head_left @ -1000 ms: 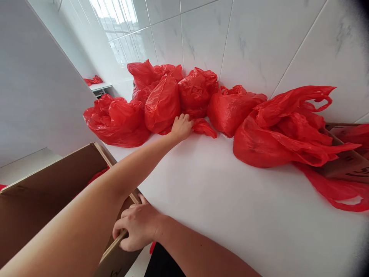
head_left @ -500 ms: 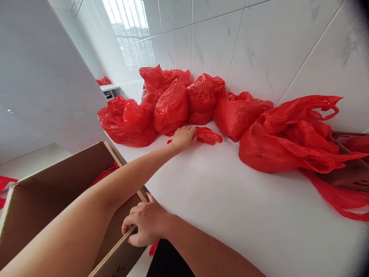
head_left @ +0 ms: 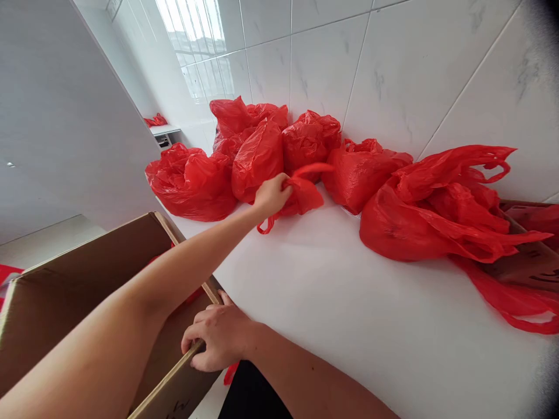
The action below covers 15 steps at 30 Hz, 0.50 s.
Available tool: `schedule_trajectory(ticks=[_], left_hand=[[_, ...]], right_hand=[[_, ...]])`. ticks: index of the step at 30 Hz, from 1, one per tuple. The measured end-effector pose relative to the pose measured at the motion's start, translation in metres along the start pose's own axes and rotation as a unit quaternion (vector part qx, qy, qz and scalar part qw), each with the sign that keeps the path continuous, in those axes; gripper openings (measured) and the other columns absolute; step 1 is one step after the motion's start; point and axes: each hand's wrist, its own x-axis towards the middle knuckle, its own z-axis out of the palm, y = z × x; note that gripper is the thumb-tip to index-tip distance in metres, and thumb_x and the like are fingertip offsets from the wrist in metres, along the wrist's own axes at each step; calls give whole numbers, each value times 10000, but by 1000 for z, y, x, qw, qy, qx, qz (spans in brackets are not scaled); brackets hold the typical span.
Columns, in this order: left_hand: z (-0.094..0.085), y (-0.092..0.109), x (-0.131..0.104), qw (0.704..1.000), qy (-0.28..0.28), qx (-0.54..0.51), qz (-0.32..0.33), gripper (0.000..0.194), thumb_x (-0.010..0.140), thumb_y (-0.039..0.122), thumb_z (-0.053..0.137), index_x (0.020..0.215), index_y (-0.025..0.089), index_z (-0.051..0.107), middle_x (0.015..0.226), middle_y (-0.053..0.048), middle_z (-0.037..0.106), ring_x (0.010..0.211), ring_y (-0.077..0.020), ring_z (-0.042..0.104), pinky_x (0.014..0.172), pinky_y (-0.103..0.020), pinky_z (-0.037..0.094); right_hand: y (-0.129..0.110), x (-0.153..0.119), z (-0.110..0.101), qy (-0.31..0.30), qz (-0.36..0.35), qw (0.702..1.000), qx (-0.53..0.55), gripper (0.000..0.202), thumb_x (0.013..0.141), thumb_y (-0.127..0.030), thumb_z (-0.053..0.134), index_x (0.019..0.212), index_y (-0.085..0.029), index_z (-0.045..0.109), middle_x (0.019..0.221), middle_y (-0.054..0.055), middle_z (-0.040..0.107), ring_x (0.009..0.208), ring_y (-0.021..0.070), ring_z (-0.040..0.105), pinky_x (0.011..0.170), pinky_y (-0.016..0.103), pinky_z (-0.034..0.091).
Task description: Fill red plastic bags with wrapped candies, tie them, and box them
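My left hand [head_left: 272,194] is closed on a flimsy red plastic bag [head_left: 305,195], lifted a little over the white table [head_left: 332,291]. One loop of that bag dangles below my fingers, and its other end flares to the right. My right hand [head_left: 216,336] grips the near side rim of an open cardboard box [head_left: 65,314], fingers inside and palm toward the table. Some red plastic shows in the box, partly hidden by my left forearm. Just behind my left hand stands a filled red bag [head_left: 258,160].
Several filled red bags line the tiled wall [head_left: 323,70], among them one at the left end [head_left: 187,183] and a large one with loose handles [head_left: 432,203]. A second cardboard box [head_left: 524,262] sits at the right. A grey panel [head_left: 65,116] rises at left.
My left hand has raised the red plastic bag off the table and slightly toward the wall, and the bag has spread out. My right hand stays on the box rim.
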Motion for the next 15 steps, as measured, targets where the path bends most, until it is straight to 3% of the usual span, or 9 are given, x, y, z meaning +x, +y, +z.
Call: schedule_trajectory(ticks=[4,6,8,11,15], left_hand=[[-74,-2,-32,991,11,-128,-36,298,894,396,467,1004,161,613,826,-39,672,720,-167,644,647,-286,522],[-112,-11,-59,948,-12,-301,-100,293,827,400,592,1000,170,644,804,-30,680,686,-163,655,659,-296,548],[-144,-25,-88,918,15,-361,-166,311,768,379,664,996,169,662,793,-22,691,663,-155,657,630,-279,559],[-178,-56,-126,902,64,-343,-252,346,717,365,715,998,169,669,789,-9,705,639,-137,650,583,-242,557],[-201,-110,-170,893,66,-295,-334,383,687,397,752,984,173,658,796,-4,711,639,-129,648,577,-236,554]], right_hand=[[1,0,0,-4,-3,1000,2,232,790,-339,548,989,-272,648,1046,-2,638,1124,197,539,997,430,358],[2,0,2,2,-8,1000,2,243,785,-332,554,998,-270,653,1052,-1,641,1119,197,541,1009,434,344],[4,1,5,17,-11,1000,2,238,773,-319,570,987,-270,662,1032,-1,648,1100,202,549,1027,443,323],[6,0,12,56,-15,998,15,208,748,-284,599,942,-267,670,957,-10,652,1032,197,569,1060,458,278],[8,-1,17,86,-20,995,46,155,741,-244,618,888,-266,663,857,-32,630,931,165,576,1106,469,202]])
